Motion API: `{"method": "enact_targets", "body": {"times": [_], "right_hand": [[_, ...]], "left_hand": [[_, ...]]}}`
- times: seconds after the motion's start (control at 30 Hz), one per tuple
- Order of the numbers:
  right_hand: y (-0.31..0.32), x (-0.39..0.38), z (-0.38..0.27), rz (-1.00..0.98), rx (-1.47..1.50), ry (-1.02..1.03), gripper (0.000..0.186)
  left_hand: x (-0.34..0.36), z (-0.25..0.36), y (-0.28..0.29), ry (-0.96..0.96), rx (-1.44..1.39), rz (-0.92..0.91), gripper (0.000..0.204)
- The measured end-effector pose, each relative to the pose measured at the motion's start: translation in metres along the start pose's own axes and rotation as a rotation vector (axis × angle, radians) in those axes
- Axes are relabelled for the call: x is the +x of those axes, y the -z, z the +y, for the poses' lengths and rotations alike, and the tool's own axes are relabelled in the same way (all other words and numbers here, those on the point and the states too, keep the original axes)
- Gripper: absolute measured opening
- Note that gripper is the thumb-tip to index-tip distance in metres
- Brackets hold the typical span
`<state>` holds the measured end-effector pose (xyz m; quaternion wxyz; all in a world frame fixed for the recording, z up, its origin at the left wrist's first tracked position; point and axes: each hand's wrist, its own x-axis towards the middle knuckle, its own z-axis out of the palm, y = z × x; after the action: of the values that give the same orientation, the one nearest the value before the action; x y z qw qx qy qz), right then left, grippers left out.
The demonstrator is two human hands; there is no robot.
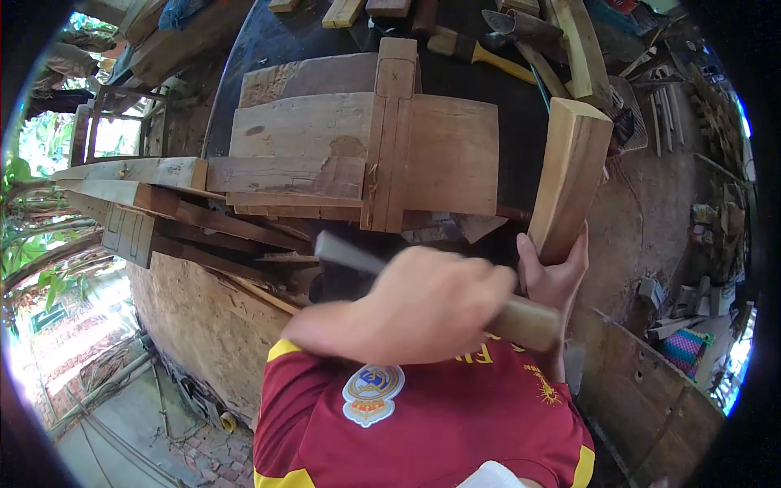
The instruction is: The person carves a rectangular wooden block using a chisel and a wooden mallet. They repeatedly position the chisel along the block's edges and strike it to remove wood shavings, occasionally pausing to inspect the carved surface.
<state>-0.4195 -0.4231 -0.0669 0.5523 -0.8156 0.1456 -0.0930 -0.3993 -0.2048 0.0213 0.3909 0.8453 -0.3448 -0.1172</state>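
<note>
My left hand (pixel 435 301), blurred by motion, is closed round a chisel (pixel 350 252) in front of my chest. Its metal blade points left and its wooden handle sticks out to the right. On the right, my right hand (pixel 557 264) grips the lower end of a thick, squared wooden block (pixel 571 167) that stands nearly upright. Beyond my hands, a narrow wooden bar (pixel 390 138) with pencil lines lies across wide wooden boards (pixel 451 154). Neither hand touches the bar.
These boards rest on a dark work surface (pixel 272 41). Long wooden pieces (pixel 130 172) jut out to the left. A yellow-handled tool (pixel 504 63) and a wooden beam (pixel 582 49) lie at the far right. Beside me on the right stands a wooden panel (pixel 651 394).
</note>
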Motion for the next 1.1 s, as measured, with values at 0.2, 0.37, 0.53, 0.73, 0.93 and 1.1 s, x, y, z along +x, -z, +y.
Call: {"method": "enact_targets", "body": {"times": [0.2, 0.37, 0.53, 0.73, 0.93, 1.1], "right_hand": [[-0.001, 0.009, -0.006, -0.052, 0.007, 0.03, 0.063], [-0.013, 0.022, -0.015, -0.103, -0.021, 0.102, 0.066], [-0.03, 0.038, -0.034, -0.203, -0.087, 0.291, 0.068], [-0.05, 0.06, -0.058, -0.305, -0.298, 0.464, 0.073], [-0.067, 0.07, -0.074, -0.347, -0.436, 0.441, 0.077], [-0.07, 0.073, -0.077, -0.383, -0.485, 0.421, 0.08]], "left_hand": [[-0.05, -0.029, -0.005, 0.555, 0.199, 0.576, 0.023], [-0.058, -0.047, -0.017, 0.675, 0.195, 0.705, 0.031], [-0.047, -0.054, -0.03, 0.618, 0.107, 0.698, 0.032], [-0.043, -0.048, -0.036, 0.667, -0.042, 0.658, 0.032], [-0.049, -0.051, -0.038, 0.786, -0.384, 0.612, 0.032], [-0.058, -0.043, -0.035, 0.827, -0.321, 0.534, 0.027]]}}
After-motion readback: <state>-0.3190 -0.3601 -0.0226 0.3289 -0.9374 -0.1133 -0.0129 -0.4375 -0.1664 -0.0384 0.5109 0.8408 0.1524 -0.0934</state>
